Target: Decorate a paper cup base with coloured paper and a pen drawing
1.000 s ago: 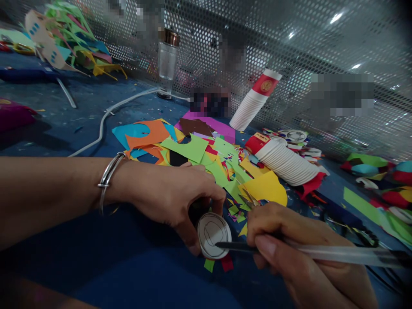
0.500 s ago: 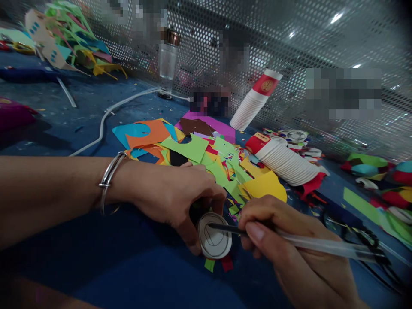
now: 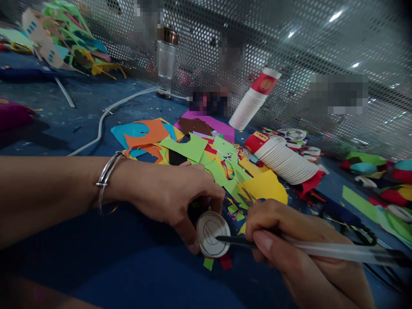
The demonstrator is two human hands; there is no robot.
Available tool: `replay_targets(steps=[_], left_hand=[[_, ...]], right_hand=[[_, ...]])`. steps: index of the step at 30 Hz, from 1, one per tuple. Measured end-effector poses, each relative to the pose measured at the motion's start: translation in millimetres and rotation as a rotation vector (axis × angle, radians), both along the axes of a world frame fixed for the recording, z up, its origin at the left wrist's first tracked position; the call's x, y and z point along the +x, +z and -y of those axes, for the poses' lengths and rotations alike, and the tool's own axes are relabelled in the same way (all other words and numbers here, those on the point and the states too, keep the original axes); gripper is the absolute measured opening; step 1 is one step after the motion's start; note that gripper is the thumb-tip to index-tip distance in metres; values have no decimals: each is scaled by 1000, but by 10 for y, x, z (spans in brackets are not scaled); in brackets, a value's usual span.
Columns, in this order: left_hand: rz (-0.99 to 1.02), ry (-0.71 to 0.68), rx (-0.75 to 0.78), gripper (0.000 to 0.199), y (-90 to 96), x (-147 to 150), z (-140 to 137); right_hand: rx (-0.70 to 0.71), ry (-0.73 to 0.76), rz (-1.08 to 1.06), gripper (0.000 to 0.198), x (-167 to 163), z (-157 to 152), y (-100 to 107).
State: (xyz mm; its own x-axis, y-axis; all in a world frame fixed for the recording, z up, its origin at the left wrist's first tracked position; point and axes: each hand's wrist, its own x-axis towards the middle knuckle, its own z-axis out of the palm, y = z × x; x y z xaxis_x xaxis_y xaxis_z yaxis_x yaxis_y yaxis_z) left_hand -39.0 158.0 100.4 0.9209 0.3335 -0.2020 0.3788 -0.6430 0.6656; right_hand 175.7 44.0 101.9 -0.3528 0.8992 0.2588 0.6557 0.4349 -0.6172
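My left hand (image 3: 180,193), with a silver bracelet at its wrist, is closed around the rim of a small white paper cup (image 3: 206,245), thumb on the near side and fingers on the far side. The cup's round white face points up toward me and bears thin dark drawn lines. Green and red paper strips (image 3: 226,261) stick out below it. In my right hand (image 3: 289,240) is a black-tipped pen (image 3: 334,251) with a clear barrel, pinched between thumb and fingers. Its tip is at the right part of the white face; whether it touches is hard to tell.
Coloured paper scraps (image 3: 186,148) are heaped beyond my hands. One stack of paper cups (image 3: 249,107) leans by the perforated metal screen (image 3: 199,51); another stack (image 3: 289,163) lies on its side. A glass bottle (image 3: 166,64) and white cable (image 3: 103,118) are behind.
The pen tip has moved right and slightly down across the white face, and my right hand has shifted with it. More drawn lines show inside the circle. My left hand keeps its hold.
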Motion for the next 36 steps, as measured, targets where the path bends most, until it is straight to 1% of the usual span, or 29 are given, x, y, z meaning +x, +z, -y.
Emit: replay_targets(steps=[6,10,14,18,26,31,36], left_hand=[[-15,3,-6,44,23,5,5],[-10,0,5,43,18,7,5],[-8,2,4,48,6,1,-5],[-5,-3,19,46,7,-3,-9],[-6,2,32,44,18,6,1],[-21,-1,39,45,26,7,12],[-6,-2,13,42,17,6,8]], right_hand=[[4,1,25,22,7,21,24],[21,-34,-22,23,6,34,-9],[37,-57,-51,25,-6,6,-52],[23,-30,-9,25,-8,-26,-80],[-22,-17,-20,24,37,-15,-119],[-37,-19,-9,26,62,11,-89],[15,-5,27,23,23,14,-13]])
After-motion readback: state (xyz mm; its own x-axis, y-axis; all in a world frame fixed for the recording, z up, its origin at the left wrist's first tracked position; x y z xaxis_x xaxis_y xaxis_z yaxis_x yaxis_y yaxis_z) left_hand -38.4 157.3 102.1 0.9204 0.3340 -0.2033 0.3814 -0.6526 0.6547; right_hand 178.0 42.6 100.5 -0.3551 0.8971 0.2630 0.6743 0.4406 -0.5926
